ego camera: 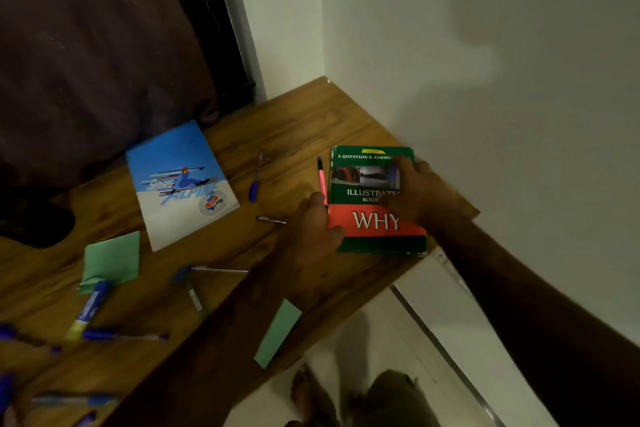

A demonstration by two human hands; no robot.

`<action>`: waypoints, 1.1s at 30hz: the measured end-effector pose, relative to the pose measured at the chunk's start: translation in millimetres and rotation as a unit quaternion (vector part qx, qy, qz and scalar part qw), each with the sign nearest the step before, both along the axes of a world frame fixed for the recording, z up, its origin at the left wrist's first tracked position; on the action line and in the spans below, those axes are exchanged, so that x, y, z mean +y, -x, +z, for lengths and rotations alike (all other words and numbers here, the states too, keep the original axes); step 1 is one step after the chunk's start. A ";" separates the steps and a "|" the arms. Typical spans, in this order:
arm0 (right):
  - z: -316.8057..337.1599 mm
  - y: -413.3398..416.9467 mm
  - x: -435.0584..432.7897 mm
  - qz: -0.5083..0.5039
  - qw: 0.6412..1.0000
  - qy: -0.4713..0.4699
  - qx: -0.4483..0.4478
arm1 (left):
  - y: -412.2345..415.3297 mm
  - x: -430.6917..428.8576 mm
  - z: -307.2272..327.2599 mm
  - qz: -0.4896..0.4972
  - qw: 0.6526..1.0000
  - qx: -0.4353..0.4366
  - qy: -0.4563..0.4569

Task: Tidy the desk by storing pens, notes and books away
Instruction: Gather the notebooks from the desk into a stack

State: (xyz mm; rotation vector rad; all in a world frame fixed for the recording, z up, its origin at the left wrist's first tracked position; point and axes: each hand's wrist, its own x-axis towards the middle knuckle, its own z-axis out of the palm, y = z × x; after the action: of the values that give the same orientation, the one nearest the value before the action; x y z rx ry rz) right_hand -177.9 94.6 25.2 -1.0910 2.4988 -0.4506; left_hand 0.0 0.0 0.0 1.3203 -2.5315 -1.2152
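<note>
Wooden desk (304, 121) jammed into a pale wall corner, dim light. Both hands on the green-and-red book (367, 236) at the desk's right end: the right hand (420, 192) lies flat on the cover, fingers spread, pressing rather than clasping; the left hand (311, 236) curls at the book's left edge, thumb touching the cover. A pink pen (322, 184) lies just beyond the left fingers, along the book's edge. Further left, a blue notebook (180, 184), green notes (110, 260), scattered blue pens (255, 180).

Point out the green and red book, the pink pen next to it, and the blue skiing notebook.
green and red book (372, 222): head view, red band of cover.
pink pen (322, 182): head view, mid barrel.
blue skiing notebook (180, 180): head view, cover centre.
</note>
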 end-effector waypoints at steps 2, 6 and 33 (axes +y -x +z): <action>-6.2 3.7 1.2 -0.032 0.999 -0.017 0.007 | 5.0 2.2 -2.6 -0.002 1.000 -0.003 0.022; -22.0 11.3 4.3 -0.055 0.996 -0.070 -0.027 | 14.4 13.7 -5.1 -0.001 0.999 -0.032 0.033; -24.8 78.3 9.1 0.035 0.996 -0.050 -0.060 | 70.7 101.4 13.4 0.071 0.985 -0.149 -0.053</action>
State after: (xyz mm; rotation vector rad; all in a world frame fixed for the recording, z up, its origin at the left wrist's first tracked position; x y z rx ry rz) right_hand -256.2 103.7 0.4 -1.0767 2.3438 -0.3550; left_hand -70.7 101.4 13.4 1.7970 -2.5329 -1.2198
